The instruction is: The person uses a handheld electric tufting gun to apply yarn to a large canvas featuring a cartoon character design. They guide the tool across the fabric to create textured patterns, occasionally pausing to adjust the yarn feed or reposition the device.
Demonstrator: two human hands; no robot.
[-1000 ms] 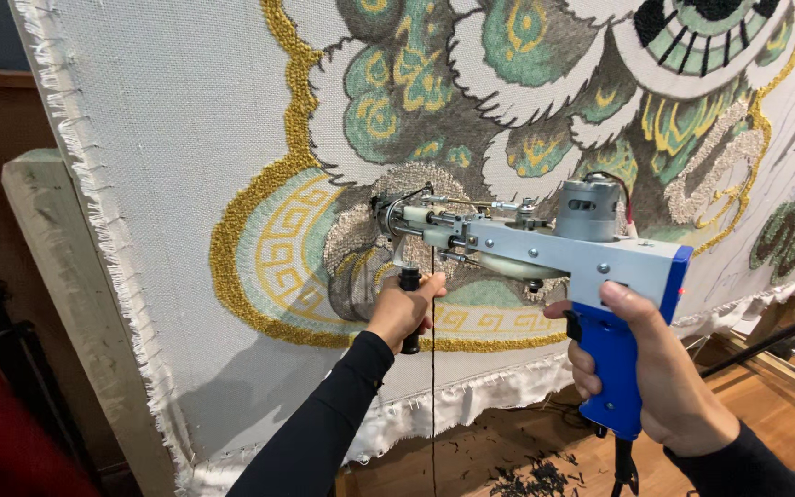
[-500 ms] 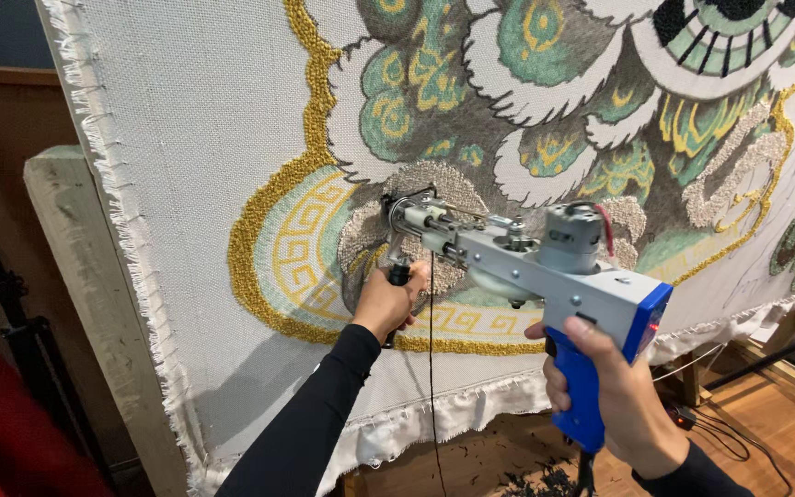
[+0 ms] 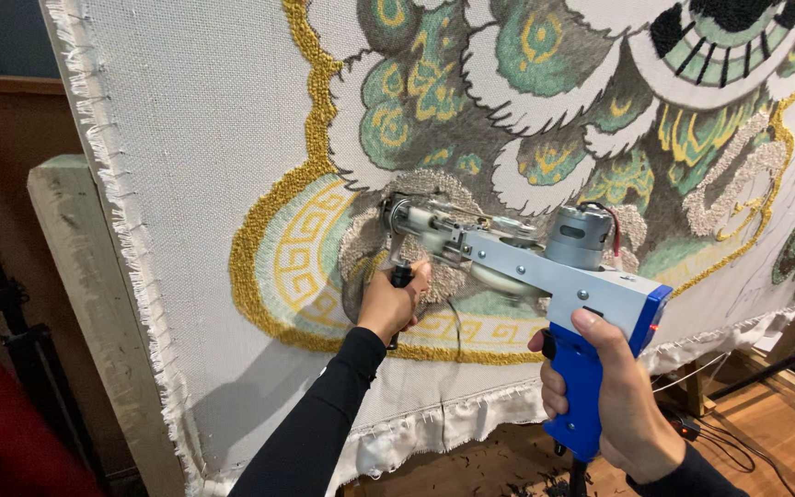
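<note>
Tufting gun (image 3: 545, 267): held horiz. w/ slight tilt, needle end at upper left, pressed against stretched backing cloth (image 3: 204, 166). Needle tip sits in grey-beige tufted patch, just right of yellow key-pattern band; exact contact pt blurred.

Right hand (image 3: 614, 405): fingers wrapped tight round blue pistol grip, lower right of gun, index finger lying high near the body. Trigger contact: cannot tell.

Left hand (image 3: 390, 302): fingers closed round small black front handle below gun's nose, knuckles just beside cloth. Both arms in dark sleeves.

Gun body: grey metal bar, cylindrical motor on top w/ red lead, blue rear section.

Cloth: fringed raw edge at left and along bottom, gold looped outline, green/white/yellow motif above. Wooden frame post (image 3: 85, 304) behind left edge. Wooden floor (image 3: 766, 433) at lower right w/ cables and yarn scraps
</note>
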